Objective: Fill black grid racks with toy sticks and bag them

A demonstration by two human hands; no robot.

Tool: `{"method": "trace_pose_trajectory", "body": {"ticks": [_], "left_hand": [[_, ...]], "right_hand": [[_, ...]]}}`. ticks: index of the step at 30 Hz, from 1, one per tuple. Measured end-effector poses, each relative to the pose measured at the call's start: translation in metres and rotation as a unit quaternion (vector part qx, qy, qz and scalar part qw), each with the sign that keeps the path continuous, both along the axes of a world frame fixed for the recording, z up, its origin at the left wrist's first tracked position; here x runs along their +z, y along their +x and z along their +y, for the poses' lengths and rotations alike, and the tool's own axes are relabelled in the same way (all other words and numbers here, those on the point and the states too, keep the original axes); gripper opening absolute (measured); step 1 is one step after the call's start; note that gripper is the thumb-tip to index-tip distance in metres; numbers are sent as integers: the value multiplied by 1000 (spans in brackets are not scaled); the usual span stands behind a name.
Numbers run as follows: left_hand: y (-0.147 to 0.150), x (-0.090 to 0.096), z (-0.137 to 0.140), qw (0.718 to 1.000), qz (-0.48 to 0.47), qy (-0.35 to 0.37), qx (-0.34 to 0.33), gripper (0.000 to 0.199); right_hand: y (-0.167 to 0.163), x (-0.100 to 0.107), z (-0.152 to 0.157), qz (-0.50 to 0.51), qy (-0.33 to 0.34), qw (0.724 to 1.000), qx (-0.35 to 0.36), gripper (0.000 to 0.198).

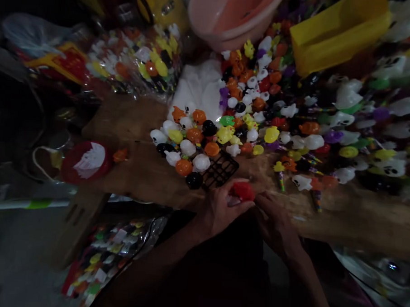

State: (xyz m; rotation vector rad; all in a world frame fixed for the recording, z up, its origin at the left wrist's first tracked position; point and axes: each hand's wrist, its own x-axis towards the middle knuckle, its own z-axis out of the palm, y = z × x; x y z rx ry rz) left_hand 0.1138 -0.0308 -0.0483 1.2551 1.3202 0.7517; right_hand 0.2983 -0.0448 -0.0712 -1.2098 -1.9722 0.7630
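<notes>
The red toy sits in the grip of the left hand, at the near edge of the desk. Its rounded red top faces up between thumb and fingers. A whitish patch shows at its lower left, perhaps part of it; blur hides finer detail. The right hand is just beside it.

Glossy plastic toys, wooden table — matt

There is one pink basin at twelve o'clock; one yellow bin at two; one red round container at nine; one black grid near the centre; two hands toward five, with one red toy; other toys, too many for counting.
</notes>
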Motion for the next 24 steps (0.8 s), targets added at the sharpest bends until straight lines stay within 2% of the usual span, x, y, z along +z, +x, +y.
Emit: {"method": "trace_pose_trajectory", "body": {"ticks": [2, 5, 7, 10, 13, 15, 19, 24], "left_hand": [[-12, 6, -9, 999, 26, 18, 37, 48], [-38, 16, -27, 990, 90, 79, 75, 29], [-58, 19, -38, 982, 123, 109, 95, 19], [-83, 15, -46, 980, 126, 87, 131, 19], [-94, 3, -48, 988, 45, 21, 145, 24], [-95, -3, -48, 989, -3, -7, 151, 25], [-92, -8, -46, 989, -25, -7, 147, 27], [-88, -10, -46, 995, -21, 21, 100, 25]], "right_hand": [[-7, -6, 6, 22, -5, 999, -31, 14], [-28, -20, 17, 77, -36, 989, -120, 12], [-46, -29, 27, 106, -48, 983, -142, 15], [-73, -38, 42, 150, -62, 979, -125, 18], [-92, -41, 51, 182, -74, 975, -99, 22], [-97, -42, 53, 165, -74, 979, -90, 21], [-93, -43, 56, 85, -50, 993, -71, 17], [-85, -38, 63, 65, -62, 995, -36, 15]]}}
